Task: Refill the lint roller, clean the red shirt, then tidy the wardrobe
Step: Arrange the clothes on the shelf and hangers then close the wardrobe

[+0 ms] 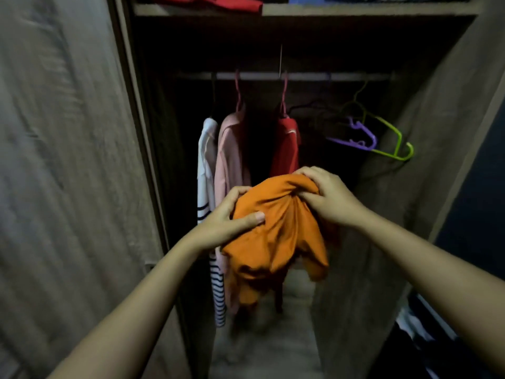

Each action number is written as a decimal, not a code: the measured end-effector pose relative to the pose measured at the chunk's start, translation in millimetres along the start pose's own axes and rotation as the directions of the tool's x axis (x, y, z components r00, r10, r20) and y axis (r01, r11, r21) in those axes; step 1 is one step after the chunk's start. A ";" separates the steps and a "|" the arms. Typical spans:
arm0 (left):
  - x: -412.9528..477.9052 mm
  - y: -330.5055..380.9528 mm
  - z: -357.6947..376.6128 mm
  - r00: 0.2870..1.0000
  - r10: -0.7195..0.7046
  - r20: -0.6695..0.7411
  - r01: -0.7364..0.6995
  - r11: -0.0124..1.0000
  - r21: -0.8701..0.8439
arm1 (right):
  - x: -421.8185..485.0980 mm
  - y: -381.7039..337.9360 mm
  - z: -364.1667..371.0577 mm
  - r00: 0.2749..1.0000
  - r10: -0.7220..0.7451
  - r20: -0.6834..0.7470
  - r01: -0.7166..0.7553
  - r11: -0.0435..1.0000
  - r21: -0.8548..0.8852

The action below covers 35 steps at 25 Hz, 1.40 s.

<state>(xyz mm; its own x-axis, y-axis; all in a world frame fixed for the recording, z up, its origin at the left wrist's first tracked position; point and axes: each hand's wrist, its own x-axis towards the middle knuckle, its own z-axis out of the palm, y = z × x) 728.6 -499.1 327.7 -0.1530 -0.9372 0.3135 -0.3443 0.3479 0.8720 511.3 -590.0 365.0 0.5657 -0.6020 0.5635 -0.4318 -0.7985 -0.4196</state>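
An orange garment (276, 231) hangs bunched in front of the open wardrobe, held up by both hands. My left hand (226, 217) grips its left side, thumb pressed on the cloth. My right hand (325, 198) grips the top right fold. Behind it a red shirt (285, 149) hangs on a pink hanger from the rail (300, 76). No lint roller is in view.
A pink garment (231, 154) and a white striped one (206, 165) hang left of the red shirt. Empty purple (358, 135) and green (393, 140) hangers hang at right. Folded red clothes (218, 2) lie on the upper shelf. Wardrobe door (68, 160) stands open at left.
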 end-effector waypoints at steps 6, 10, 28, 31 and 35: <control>-50.2 -32.5 15.1 0.987 0.009 0.159 -0.005 1.000 -0.023 | -35.7 -25.5 -2.4 0.983 0.167 -0.082 -0.166 0.986 0.018; -55.2 -24.9 12.9 0.994 0.106 -0.018 -0.106 0.994 0.025 | -73.7 -19.3 -21.0 0.975 0.221 -0.013 -0.221 0.970 -0.105; -21.6 30.4 34.7 0.957 -0.250 -0.146 0.262 0.962 0.073 | -104.3 -44.5 -11.9 0.921 0.373 0.112 -0.340 0.911 -0.234; -26.3 30.7 34.8 0.904 -0.422 -0.075 0.384 0.875 -0.294 | -99.0 -51.1 6.7 0.913 0.381 0.144 -0.370 0.924 -0.099; -27.2 42.0 21.7 0.832 -0.554 -0.029 0.426 0.672 -0.606 | -92.7 -77.2 41.3 0.862 0.346 0.370 -0.404 0.911 0.090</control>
<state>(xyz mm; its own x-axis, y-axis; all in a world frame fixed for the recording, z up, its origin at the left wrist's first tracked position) 698.2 -458.4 347.7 0.0903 -0.9733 -0.2111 0.2644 -0.1809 0.9473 521.2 -472.8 315.8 0.5983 -0.7975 0.0777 -0.5585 -0.4846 -0.6732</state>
